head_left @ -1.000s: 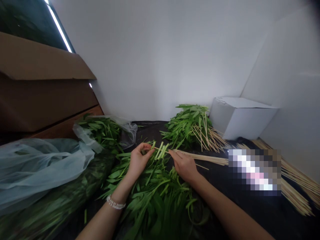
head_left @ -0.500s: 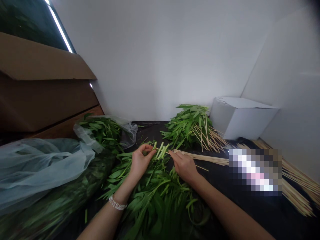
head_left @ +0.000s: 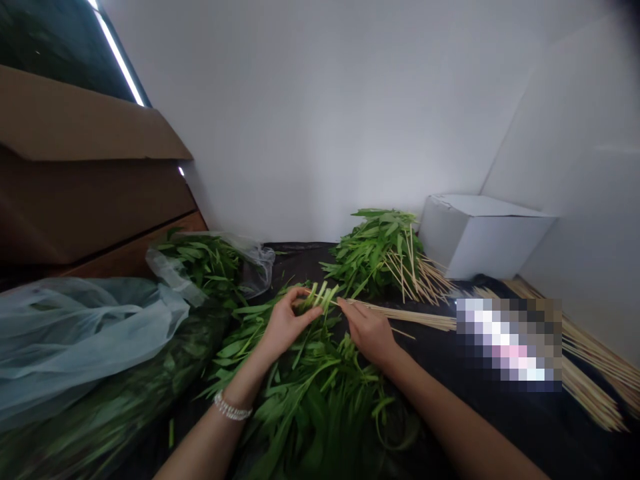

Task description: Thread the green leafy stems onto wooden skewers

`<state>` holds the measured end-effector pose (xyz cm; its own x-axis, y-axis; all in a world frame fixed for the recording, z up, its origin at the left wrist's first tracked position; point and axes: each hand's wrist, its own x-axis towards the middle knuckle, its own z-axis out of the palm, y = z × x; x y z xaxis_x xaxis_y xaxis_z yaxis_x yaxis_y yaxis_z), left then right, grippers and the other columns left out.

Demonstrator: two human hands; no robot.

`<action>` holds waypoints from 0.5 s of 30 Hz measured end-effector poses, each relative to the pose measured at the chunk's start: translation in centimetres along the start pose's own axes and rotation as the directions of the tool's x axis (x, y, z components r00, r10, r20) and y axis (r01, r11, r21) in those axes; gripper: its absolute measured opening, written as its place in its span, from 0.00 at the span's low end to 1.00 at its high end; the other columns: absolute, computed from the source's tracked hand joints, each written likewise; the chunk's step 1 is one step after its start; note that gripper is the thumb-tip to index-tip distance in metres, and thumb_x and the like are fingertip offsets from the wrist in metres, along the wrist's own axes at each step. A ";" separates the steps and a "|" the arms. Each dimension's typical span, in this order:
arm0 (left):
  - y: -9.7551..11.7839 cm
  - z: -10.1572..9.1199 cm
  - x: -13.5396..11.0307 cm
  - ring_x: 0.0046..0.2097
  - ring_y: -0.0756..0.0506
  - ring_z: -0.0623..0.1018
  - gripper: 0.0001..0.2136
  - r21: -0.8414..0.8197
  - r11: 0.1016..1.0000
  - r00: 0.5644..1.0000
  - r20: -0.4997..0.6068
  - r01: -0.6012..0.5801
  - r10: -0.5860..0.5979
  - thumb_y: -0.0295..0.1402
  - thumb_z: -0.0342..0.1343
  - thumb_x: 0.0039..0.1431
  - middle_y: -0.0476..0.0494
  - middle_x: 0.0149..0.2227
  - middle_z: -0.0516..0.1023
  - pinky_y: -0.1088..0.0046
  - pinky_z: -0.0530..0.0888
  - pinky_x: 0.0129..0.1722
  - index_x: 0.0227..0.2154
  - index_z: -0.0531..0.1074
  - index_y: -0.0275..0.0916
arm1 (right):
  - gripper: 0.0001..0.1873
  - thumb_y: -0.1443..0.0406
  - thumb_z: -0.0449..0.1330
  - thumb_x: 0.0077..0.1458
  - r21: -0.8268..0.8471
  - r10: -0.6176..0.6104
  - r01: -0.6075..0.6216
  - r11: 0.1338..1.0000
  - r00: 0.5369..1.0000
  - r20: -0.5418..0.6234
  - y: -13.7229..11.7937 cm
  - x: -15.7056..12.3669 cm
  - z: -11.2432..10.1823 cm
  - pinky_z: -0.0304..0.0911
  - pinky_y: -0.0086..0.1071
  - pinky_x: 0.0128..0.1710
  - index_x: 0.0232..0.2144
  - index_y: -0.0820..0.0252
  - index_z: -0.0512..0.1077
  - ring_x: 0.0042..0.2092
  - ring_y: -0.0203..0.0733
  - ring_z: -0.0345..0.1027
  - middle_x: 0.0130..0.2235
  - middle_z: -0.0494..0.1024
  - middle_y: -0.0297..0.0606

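Black tabletop [head_left: 435,353], white wall. Left hand [head_left: 285,323] pinches stems [head_left: 320,295]; right hand [head_left: 367,330] closed on skewer [head_left: 405,333] running through them. Leaf pile [head_left: 310,393] underneath.

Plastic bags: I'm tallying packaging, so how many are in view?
2. A large pale blue bag lies at the left edge; a smaller clear bag holding leafy greens sits behind it, below the cardboard box. More may be hidden under leaves.
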<state>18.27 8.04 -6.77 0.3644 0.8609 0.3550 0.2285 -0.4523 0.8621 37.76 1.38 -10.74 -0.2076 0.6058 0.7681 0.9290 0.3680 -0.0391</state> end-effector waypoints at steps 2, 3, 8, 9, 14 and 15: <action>-0.2 0.2 -0.1 0.37 0.43 0.79 0.16 0.005 1.000 0.994 0.109 -0.008 0.007 0.39 0.65 0.47 0.45 0.36 0.81 0.69 0.73 0.41 0.38 0.75 0.37 | 0.21 0.73 0.46 0.61 -0.008 -0.028 0.028 1.000 0.999 -0.026 0.0 0.0 -0.1 0.66 0.30 0.38 0.53 0.64 0.69 0.36 0.40 0.72 0.35 0.77 0.42; -0.2 0.3 -0.1 0.37 0.43 0.79 0.15 -0.012 1.000 0.990 0.141 0.002 0.000 0.39 0.65 0.47 0.44 0.35 0.82 0.68 0.73 0.42 0.37 0.76 0.37 | 0.21 0.73 0.46 0.61 -0.019 -0.041 0.040 0.999 0.998 -0.038 0.0 0.1 -0.2 0.65 0.31 0.37 0.53 0.64 0.69 0.35 0.40 0.72 0.34 0.77 0.42; 0.6 -0.5 0.2 0.36 0.42 0.80 0.16 -0.252 0.959 0.991 -0.003 0.131 -0.136 0.42 0.65 0.47 0.41 0.35 0.82 0.68 0.75 0.39 0.34 0.77 0.35 | 0.19 0.72 0.47 0.62 -0.095 -0.026 0.019 0.995 0.997 -0.067 1.0 0.5 -0.9 0.62 0.32 0.33 0.52 0.65 0.70 0.33 0.40 0.69 0.32 0.76 0.40; 0.7 -0.8 0.3 0.35 0.43 0.80 0.17 -0.301 0.943 0.984 -0.062 0.143 -0.169 0.43 0.65 0.46 0.40 0.34 0.82 0.69 0.75 0.37 0.33 0.77 0.35 | 0.19 0.71 0.46 0.63 -0.101 -0.011 0.004 0.995 0.997 -0.072 1.4 0.6 -1.0 0.62 0.32 0.33 0.52 0.65 0.70 0.33 0.41 0.69 0.32 0.76 0.40; 0.6 -1.7 0.9 0.33 0.45 0.80 0.20 -0.407 0.908 0.946 -0.247 0.097 -0.211 0.45 0.66 0.44 0.43 0.33 0.82 0.70 0.75 0.36 0.36 0.73 0.36 | 0.17 0.68 0.45 0.65 0.007 0.136 -0.136 0.991 0.987 -0.080 3.4 0.6 -0.7 0.62 0.32 0.38 0.47 0.65 0.71 0.37 0.42 0.70 0.36 0.76 0.43; 0.5 -1.7 0.9 0.34 0.45 0.80 0.22 -0.405 0.910 0.948 -0.246 0.089 -0.202 0.45 0.65 0.45 0.43 0.35 0.82 0.69 0.76 0.37 0.40 0.72 0.37 | 0.17 0.67 0.45 0.65 0.055 0.188 -0.184 0.981 0.979 -0.079 3.7 0.5 -0.5 0.62 0.32 0.39 0.46 0.65 0.71 0.38 0.42 0.70 0.37 0.76 0.44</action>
<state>17.19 9.02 -5.44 0.0772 0.9649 0.2512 -0.1257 -0.2405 0.9625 41.25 2.67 -10.14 -0.0043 0.6067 0.7949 0.9330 0.2885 -0.2151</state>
